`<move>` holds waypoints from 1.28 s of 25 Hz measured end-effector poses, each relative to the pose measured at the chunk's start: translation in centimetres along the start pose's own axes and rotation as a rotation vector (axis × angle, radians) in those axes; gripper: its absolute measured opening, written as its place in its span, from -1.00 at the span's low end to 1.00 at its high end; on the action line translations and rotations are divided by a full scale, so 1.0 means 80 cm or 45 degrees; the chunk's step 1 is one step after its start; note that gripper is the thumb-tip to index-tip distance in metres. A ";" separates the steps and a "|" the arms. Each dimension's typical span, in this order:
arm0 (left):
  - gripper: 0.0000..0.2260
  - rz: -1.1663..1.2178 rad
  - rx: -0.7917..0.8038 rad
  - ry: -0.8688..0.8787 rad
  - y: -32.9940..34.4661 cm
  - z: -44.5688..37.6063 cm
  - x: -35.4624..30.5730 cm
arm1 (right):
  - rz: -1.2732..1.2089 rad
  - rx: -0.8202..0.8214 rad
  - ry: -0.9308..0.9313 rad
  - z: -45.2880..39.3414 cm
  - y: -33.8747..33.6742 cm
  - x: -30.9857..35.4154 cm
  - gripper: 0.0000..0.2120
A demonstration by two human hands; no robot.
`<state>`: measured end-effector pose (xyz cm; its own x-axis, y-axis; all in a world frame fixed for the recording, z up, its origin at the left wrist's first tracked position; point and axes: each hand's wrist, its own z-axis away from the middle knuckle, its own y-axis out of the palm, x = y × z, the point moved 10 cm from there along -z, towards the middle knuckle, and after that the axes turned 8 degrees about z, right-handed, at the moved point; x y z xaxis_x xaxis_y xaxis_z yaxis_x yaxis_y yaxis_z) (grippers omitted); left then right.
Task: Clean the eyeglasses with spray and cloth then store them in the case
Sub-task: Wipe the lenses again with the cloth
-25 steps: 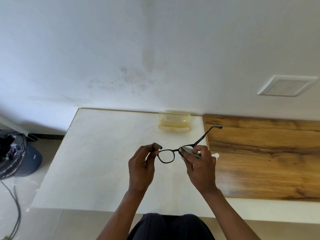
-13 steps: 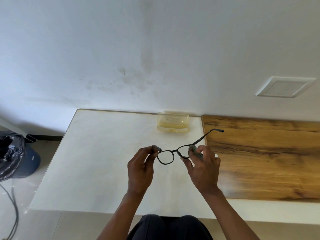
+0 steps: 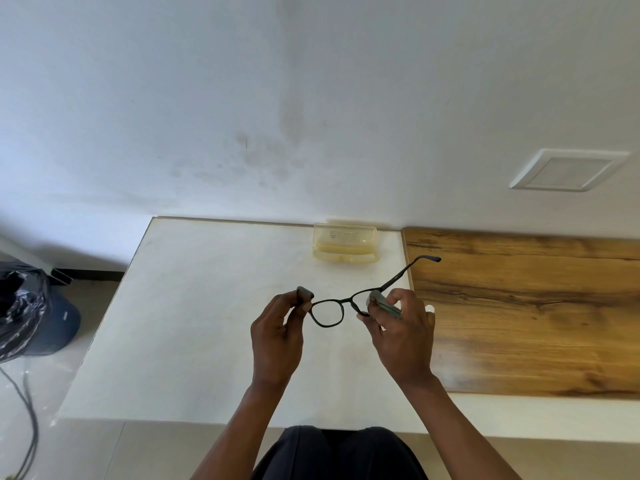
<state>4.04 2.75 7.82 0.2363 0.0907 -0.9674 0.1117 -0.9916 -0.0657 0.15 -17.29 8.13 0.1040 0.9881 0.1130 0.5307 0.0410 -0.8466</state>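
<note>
Black-framed eyeglasses (image 3: pixel 341 302) hang in the air above the white table (image 3: pixel 194 306). My left hand (image 3: pixel 277 337) pinches their left corner between thumb and fingertips. My right hand (image 3: pixel 401 337) pinches a folded grey cloth (image 3: pixel 384 304) round the right lens, which the cloth and fingers hide. One temple arm (image 3: pixel 408 270) sticks out to the upper right. A translucent yellow case (image 3: pixel 344 242) stands open against the wall at the table's back edge. A small white thing (image 3: pixel 429 309) peeks out behind my right hand; I cannot tell what it is.
A wooden surface (image 3: pixel 536 313) adjoins the white table on the right. On the floor to the left stands a dark bin with a black bag (image 3: pixel 24 313), and a cable (image 3: pixel 27 410) runs beside it. A white plate (image 3: pixel 568 169) is set in the wall.
My right hand has rubbed the cloth along the right lens, its fingers now closed more over the cloth. The glasses and my left hand stay almost where they were.
</note>
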 end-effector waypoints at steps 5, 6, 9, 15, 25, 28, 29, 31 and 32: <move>-0.77 -0.007 0.041 0.019 0.003 0.000 -0.005 | 0.123 0.055 0.069 0.001 0.009 -0.007 -0.65; -0.77 -0.008 0.042 0.017 0.003 -0.001 -0.005 | 0.117 0.079 0.072 0.001 0.012 -0.007 -0.64; -0.78 -0.025 0.047 0.037 0.005 0.000 -0.009 | 0.014 0.155 0.090 0.002 0.021 -0.007 -0.64; -0.87 -0.060 0.045 0.045 0.006 0.000 -0.008 | -0.200 0.197 0.125 0.003 0.025 -0.004 -0.69; -0.87 -0.014 0.013 -0.016 0.002 0.005 0.001 | -0.255 0.159 0.186 0.005 0.017 -0.015 -0.77; -0.84 -0.016 0.031 0.022 0.004 0.003 -0.004 | -0.116 0.118 0.188 0.005 0.007 -0.019 -0.79; -0.81 -0.016 0.041 0.039 0.004 0.003 -0.005 | -0.058 0.101 0.189 0.006 0.004 -0.021 -0.81; -0.78 -0.017 0.063 0.066 0.004 0.003 -0.008 | 0.045 0.096 0.195 0.008 0.003 -0.025 -0.73; -0.78 -0.016 0.072 0.074 0.005 0.003 -0.010 | 0.072 0.103 0.201 0.009 0.004 -0.026 -0.68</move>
<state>3.66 2.26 8.49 0.2912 0.1066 -0.9507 0.0603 -0.9938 -0.0930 -0.49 -19.21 7.24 0.2661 0.9539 0.1388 0.4513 0.0039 -0.8923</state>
